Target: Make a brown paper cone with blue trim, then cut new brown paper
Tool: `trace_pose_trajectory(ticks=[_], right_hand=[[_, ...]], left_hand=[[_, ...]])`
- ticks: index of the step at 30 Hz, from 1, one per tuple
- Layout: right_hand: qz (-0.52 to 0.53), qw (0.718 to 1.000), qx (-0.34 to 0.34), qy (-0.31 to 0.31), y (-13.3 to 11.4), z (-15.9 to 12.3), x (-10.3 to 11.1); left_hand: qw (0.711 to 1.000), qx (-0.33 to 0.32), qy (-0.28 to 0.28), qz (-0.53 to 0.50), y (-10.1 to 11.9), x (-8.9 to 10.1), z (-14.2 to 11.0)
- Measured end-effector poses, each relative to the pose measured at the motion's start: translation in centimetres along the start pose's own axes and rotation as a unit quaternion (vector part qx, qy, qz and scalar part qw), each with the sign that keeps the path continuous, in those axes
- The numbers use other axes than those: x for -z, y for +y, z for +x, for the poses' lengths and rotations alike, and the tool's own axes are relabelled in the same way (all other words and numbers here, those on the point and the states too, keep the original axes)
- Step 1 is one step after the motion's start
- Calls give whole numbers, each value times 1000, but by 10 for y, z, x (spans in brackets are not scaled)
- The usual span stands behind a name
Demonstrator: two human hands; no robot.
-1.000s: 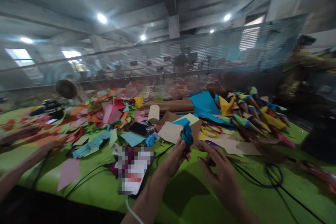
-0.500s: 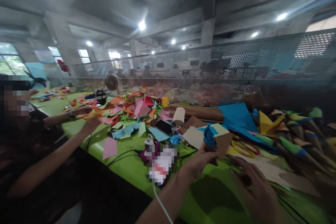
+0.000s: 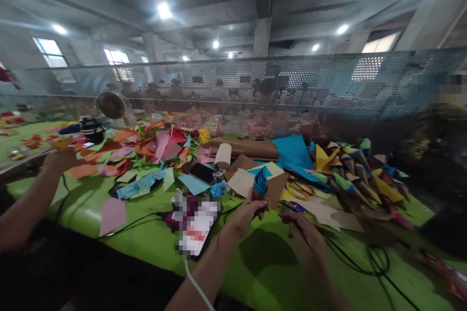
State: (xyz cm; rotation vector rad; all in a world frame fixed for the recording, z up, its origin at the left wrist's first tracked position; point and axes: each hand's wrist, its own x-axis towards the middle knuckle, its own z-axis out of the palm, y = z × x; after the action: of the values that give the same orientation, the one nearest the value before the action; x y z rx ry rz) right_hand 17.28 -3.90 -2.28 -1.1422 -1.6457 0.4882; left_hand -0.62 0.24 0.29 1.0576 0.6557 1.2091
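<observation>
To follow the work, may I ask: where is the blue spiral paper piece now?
In the head view, the blue spiral paper piece is just right of centre, held in the left hand, left of the right hand.

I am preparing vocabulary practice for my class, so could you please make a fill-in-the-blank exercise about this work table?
1. The rolled piece in the person's left hand is coloured ____.
2. The bare surface of the table is coloured ____.
3. The cable at the lower end of the phone with the lit screen is coloured ____.
4. The round fan stands toward the ____ side of the picture.

Missing words: blue; green; white; left.
</observation>
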Motion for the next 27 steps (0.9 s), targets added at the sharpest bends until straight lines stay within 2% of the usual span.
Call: trace_pose_trajectory(ticks=[3,8,13,19,27], right_hand=[[5,1000,-8,-3,-8,0,0],[-6,1000,25,6,-17,-1,0],[-37,998,50,26,-21,0,4],[-29,995,83,56,-24,4,7],[-63,989,113,74,-31,9,5]], left_hand=[[1000,7,2,-5,-1,2,0],[1000,10,18,-22,1,2,0],[999,20,23,23,2,-1,-1],[993,80,2,86,-4,-5,0],[988,122,-37,82,-12,-6,-2]])
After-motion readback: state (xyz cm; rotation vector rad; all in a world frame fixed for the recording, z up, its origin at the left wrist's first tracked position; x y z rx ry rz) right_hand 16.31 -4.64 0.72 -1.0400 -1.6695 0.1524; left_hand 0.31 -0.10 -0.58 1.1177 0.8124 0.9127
